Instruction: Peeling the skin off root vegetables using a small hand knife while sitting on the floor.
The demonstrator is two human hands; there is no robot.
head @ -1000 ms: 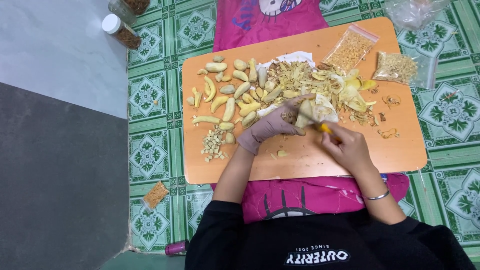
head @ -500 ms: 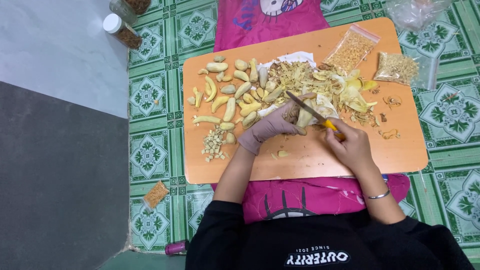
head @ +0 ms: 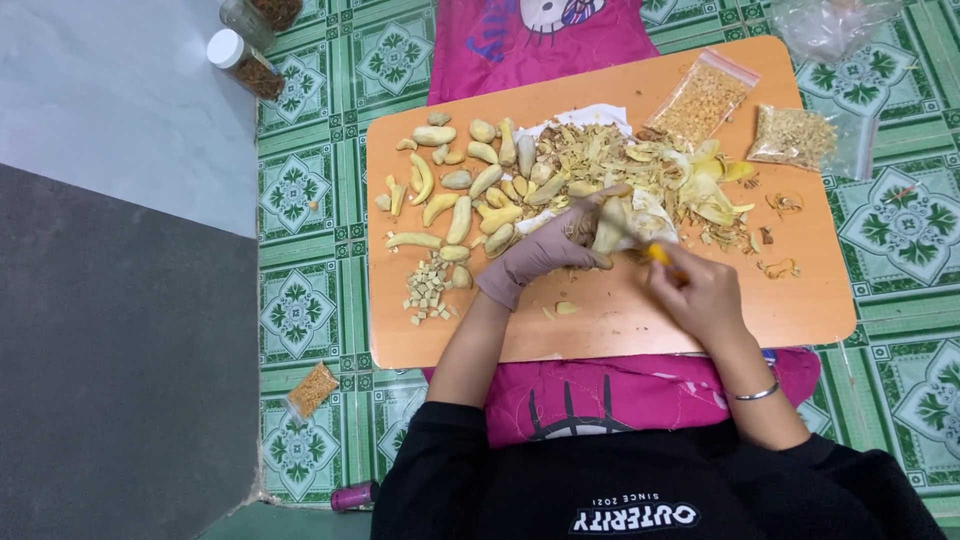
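Gloved left hand (head: 540, 255) gripped a pale peeled root piece (head: 612, 225) over the tabletop (head: 640, 315); right hand (head: 700, 295) clenched a yellow-handled knife (head: 658, 254). Root looked firm, light, probably slippery; best held mid-length.

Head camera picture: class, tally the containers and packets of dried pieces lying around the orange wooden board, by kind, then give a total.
Clear glass jars with white lids: 2
Clear plastic bags of chopped yellow pieces on the board: 2
Small packet of orange-brown bits on the green tiled floor: 1
Total: 5
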